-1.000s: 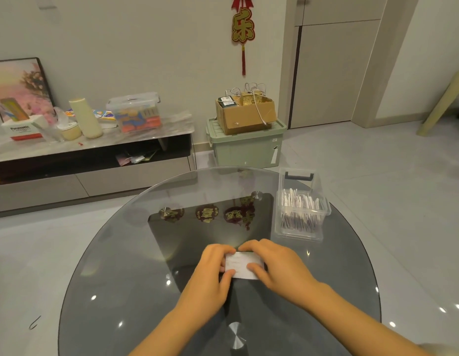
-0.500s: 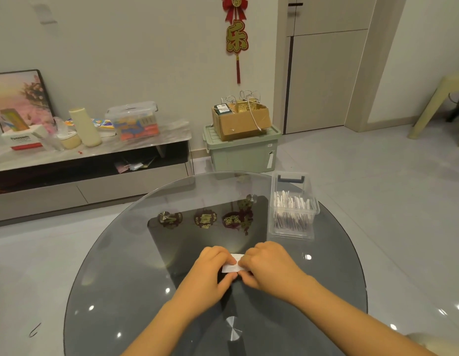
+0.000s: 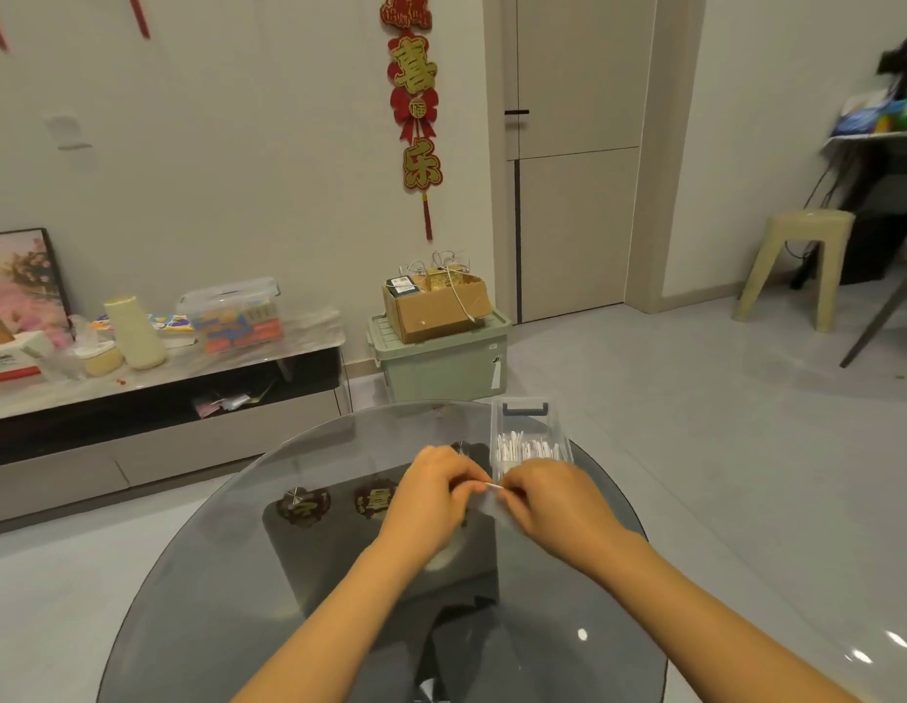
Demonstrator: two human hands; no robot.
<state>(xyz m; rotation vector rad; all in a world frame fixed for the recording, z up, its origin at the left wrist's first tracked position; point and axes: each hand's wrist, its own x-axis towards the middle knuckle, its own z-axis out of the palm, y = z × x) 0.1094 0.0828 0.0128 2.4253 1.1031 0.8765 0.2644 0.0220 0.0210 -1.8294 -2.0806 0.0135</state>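
Over the round dark glass table (image 3: 197,575), my left hand (image 3: 431,497) and my right hand (image 3: 552,504) meet fingertip to fingertip. Both pinch a small white folded paper (image 3: 493,487), of which only a thin edge shows between the fingers; the rest is hidden. Just beyond my right hand, a clear plastic box (image 3: 530,438) at the table's far right edge holds several white folded papers standing on edge.
A green storage bin (image 3: 441,367) carrying a cardboard box (image 3: 436,307) stands on the floor behind the table. A low TV cabinet (image 3: 162,393) with clutter runs along the left wall. A beige stool (image 3: 796,266) stands at the right.
The white paper was flat and broad between my hands; now it is folded down to a thin edge. Both hands rose slightly and moved farther from me, toward the plastic box. The camera tilted upward.
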